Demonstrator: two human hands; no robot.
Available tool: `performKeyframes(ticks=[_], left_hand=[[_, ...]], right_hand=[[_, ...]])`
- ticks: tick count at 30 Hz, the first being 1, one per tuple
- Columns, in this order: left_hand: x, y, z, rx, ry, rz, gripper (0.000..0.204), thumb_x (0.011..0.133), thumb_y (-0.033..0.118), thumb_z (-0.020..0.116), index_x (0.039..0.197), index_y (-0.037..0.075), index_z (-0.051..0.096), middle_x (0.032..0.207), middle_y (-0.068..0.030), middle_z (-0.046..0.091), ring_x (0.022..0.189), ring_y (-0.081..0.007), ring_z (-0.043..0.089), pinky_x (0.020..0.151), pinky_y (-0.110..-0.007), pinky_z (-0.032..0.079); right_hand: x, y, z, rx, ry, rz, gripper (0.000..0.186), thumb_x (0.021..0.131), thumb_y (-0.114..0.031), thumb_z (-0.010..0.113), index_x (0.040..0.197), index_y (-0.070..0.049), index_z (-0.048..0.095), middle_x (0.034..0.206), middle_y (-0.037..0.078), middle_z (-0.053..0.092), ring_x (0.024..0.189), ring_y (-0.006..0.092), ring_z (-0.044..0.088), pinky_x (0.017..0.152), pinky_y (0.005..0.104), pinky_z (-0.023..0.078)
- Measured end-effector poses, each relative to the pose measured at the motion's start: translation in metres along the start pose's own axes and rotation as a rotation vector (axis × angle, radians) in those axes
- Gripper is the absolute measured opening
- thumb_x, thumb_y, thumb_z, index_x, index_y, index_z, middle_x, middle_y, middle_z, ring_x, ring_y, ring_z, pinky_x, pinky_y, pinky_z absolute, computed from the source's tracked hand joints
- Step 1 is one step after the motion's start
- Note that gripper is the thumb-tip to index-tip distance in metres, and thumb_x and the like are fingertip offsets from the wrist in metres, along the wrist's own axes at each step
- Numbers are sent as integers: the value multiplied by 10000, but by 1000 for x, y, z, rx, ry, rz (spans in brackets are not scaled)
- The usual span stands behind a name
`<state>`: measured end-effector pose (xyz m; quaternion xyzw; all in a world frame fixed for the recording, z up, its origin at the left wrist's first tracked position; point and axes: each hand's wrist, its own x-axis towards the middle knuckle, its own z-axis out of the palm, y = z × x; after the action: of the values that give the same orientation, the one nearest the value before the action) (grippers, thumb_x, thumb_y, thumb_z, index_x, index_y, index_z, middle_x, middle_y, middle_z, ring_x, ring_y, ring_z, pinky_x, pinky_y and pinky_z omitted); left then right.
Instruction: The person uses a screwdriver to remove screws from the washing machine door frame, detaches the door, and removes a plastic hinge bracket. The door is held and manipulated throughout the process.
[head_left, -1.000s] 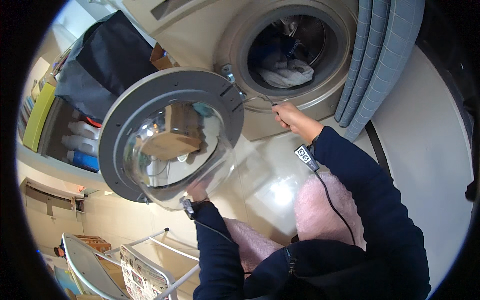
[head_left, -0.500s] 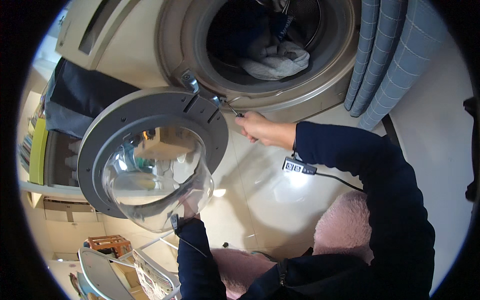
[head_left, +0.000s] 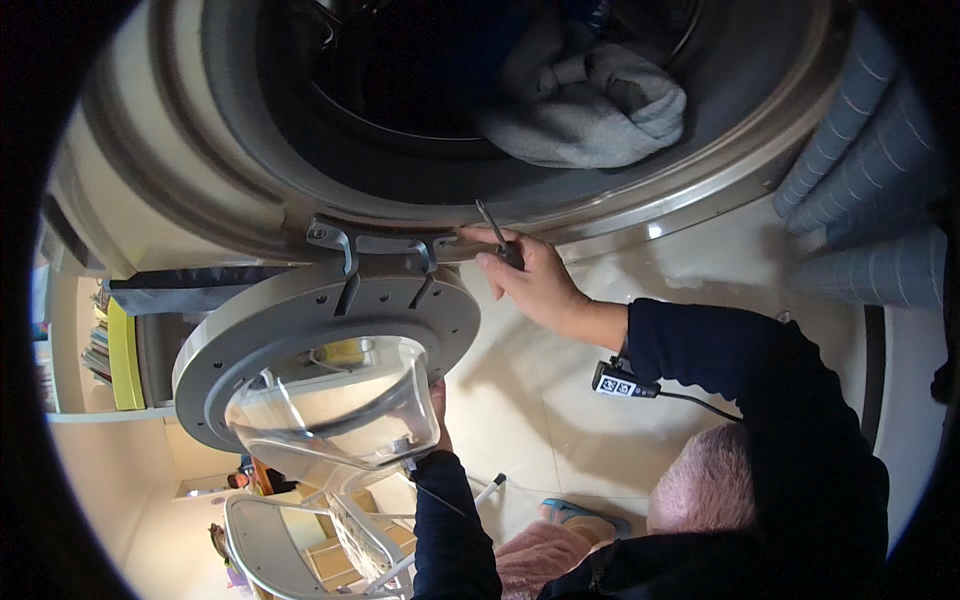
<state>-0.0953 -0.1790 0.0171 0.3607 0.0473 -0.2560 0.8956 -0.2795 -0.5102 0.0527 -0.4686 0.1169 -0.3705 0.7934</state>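
Observation:
The round washing machine door [head_left: 225,375], with its grey rim and clear glass bowl, hangs open on a metal hinge [head_left: 390,243] at the drum opening's lower edge. My right hand [head_left: 545,280] is closed on a screwdriver [head_left: 508,252], its shaft tilted up toward the machine and away from the hinge. Its index finger stretches left and touches or nearly touches the hinge's right end. My left hand [head_left: 440,410] is at the door's lower right edge, holding the rim; its fingers are mostly hidden behind the door and glass.
Light grey cloth [head_left: 590,120] lies in the dark drum above. A blue checked curtain [head_left: 860,150] hangs at the right. White folding chairs [head_left: 270,545] stand lower left, near a shelf [head_left: 110,414] with books. A small device [head_left: 620,383] with a cable hangs by my right wrist.
The view has moved closer to the machine. The screwdriver tip has come off the hinge's right end and now points upward, while my index finger reaches to the hinge. The door appears more tilted.

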Motion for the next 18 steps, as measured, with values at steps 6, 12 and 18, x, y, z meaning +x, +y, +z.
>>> performKeyframes(ticks=[6, 12, 18], left_hand=[[-10, -18, 33, -15, 8, 21, 523, 923, 345, 568, 1331, 26, 504, 1381, -162, 518, 1298, -357, 439, 1061, -561, 361], [-4, -19, 46, 18, -52, -72, 541, 909, 363, 588, 1341, 49, 503, 1380, -133, 525, 1295, -319, 443, 1075, -541, 344], [7, 4, 31, 161, 107, 65, 680, 823, 538, 619, 1324, 89, 524, 1346, -127, 538, 1245, -312, 485, 1028, -528, 393]], right_hand=[[1, -11, -2, 250, -77, 143, 264, 963, -86, 499, 1219, -49, 551, 680, 1, 565, 641, 78, 560, 633, 247, 462], [0, -22, -5, 143, -84, 156, 273, 945, -64, 503, 1216, -43, 537, 714, 18, 586, 669, 78, 575, 648, 244, 468], [-11, -11, -8, 70, -132, 139, 279, 951, -114, 520, 1213, -34, 574, 681, 7, 580, 677, 56, 559, 676, 238, 462]])
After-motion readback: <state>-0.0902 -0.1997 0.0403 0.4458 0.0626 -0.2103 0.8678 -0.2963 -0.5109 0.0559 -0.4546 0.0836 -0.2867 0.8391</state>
